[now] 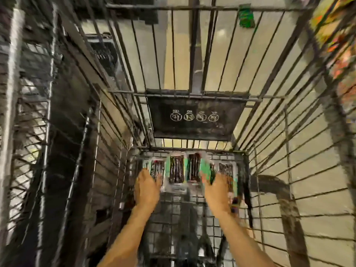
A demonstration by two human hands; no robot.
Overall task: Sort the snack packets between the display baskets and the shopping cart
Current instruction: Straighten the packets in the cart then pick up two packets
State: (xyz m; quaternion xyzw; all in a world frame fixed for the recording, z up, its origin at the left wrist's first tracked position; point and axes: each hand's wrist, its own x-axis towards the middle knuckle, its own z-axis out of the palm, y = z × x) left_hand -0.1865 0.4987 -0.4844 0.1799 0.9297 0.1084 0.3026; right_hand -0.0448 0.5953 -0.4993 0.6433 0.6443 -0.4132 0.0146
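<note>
A row of snack packets (pixel 178 171) lay across the floor of the shopping cart (pixel 179 214), in the lower centre of the frame, just below a black flap (pixel 194 116) printed with white round symbols. Both bare forearms reached down and forward into the cart from the bottom edge, roughly parallel. The left hand (pixel 147 183) rested back-up on the leftmost packet. The right hand (pixel 217 187) lay over the right end of the row, a green-edged packet (pixel 205 170) touching its inner side. Motion blur hid the fingers, so whether either hand was gripping or lying flat could not be told. At the upper right, outside the wires, a lone green packet (pixel 246 16) and blurred colourful packets (pixel 335 35) showed.
</note>
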